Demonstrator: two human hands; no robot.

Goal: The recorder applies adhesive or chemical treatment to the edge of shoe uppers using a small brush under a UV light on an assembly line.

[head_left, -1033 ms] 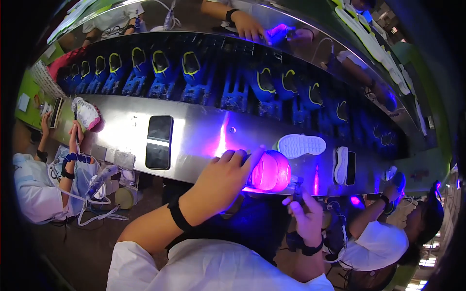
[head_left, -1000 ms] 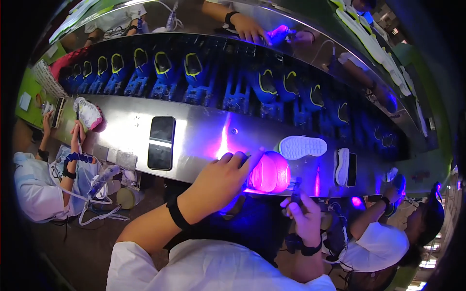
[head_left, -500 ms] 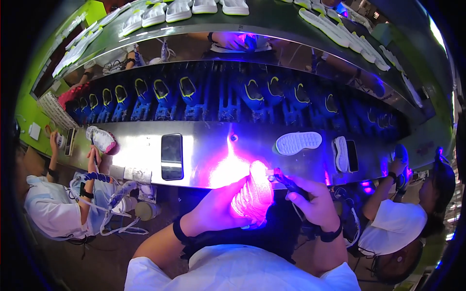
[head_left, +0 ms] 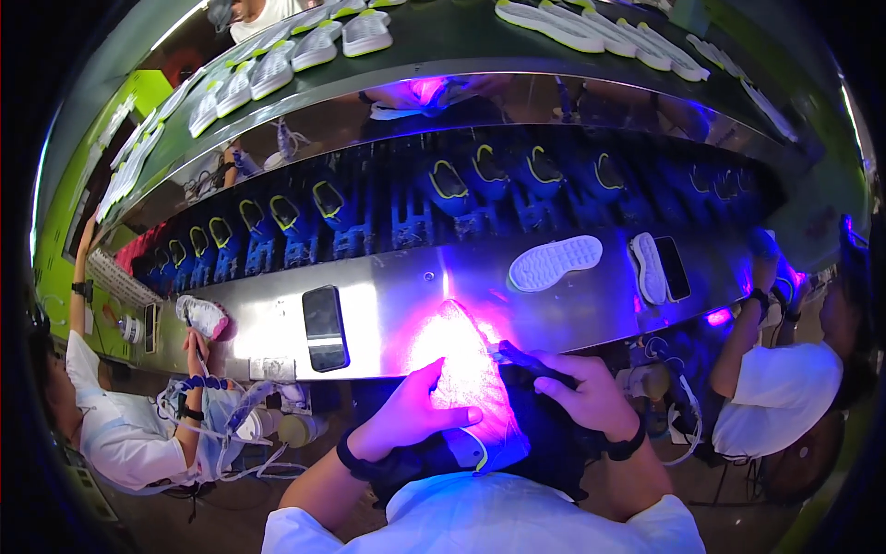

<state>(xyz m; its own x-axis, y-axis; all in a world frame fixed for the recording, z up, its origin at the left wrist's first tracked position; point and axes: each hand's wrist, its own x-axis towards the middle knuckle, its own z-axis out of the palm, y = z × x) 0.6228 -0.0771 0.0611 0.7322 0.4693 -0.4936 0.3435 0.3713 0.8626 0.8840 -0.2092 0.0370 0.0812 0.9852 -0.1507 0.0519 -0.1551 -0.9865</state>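
My left hand grips a shoe upper that glows pink-violet under ultraviolet light, held over my lap at the near edge of the steel bench. My right hand is shut on a dark pen-like tool whose tip touches the shoe's right side. A black band sits on each of my wrists.
A black phone lies on the bench to the left. A white sole and another sole beside a second phone lie to the right. Blue shoe holders line a conveyor behind. Co-workers sit at left and right.
The shoe has come off the bench edge toward my lap and now stands more on end. My right hand rose from below and brought the tool against it.
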